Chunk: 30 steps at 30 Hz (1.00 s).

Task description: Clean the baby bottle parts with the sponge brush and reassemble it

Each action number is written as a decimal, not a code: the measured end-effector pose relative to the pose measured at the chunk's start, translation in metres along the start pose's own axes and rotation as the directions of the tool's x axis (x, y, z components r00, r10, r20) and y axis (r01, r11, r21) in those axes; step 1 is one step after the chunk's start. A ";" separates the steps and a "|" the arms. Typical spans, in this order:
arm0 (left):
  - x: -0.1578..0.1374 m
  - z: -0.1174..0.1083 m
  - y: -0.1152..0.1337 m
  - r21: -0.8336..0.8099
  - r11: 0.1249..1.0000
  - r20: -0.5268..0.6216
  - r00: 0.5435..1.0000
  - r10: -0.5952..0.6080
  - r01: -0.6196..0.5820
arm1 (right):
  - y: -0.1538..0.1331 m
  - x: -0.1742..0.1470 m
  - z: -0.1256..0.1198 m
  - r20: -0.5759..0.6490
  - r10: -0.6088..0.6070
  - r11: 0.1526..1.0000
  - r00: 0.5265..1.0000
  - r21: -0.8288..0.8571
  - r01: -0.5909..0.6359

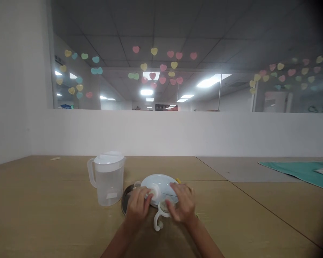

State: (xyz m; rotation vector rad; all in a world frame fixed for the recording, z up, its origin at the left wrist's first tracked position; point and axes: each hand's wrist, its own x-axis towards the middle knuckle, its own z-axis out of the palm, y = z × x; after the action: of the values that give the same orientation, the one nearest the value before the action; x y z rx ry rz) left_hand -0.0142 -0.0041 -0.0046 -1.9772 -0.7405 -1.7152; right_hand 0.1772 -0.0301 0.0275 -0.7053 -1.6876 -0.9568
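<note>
My left hand (136,206) is closed, its thumb and fingers pinching a small round white piece (155,190) whose exact kind is unclear. My right hand (185,205) has thumb and fingers spread apart. Its thumb overlaps the round, clear part of a white curved hook (157,219), and I cannot tell whether they touch. Behind both hands is a glossy pale oval dish (158,178). A round metal tray (125,201) shows partly beside my left hand, mostly covered.
To the left stands a lidded clear plastic pitcher (109,184) with a handle. A bit of yellow (178,180) peeks out behind the dish. A green cloth (296,170) lies at far right on the wooden table (56,215). The white wall (140,132) bounds the back.
</note>
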 end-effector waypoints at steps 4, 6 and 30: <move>0.003 0.000 0.021 -0.110 0.975 -0.068 0.980 0.188 -0.195 | -0.019 0.009 0.000 0.072 -0.266 0.964 0.961 0.009 0.266; 0.006 -0.002 0.024 -0.105 0.977 -0.089 0.980 0.177 -0.186 | -0.019 0.010 0.000 0.083 -0.276 0.960 0.958 -0.031 0.279; 0.016 -0.008 0.056 -0.205 0.978 -0.022 0.999 0.028 -0.032 | 0.014 0.003 -0.007 -0.161 -0.163 0.955 0.973 -0.275 0.114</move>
State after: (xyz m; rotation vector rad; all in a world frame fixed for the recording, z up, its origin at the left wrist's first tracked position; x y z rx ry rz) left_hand 0.0165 -0.0504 0.0146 -2.0912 -0.5419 -1.8550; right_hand 0.1916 -0.0289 0.0353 -0.6557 -1.4775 -1.3242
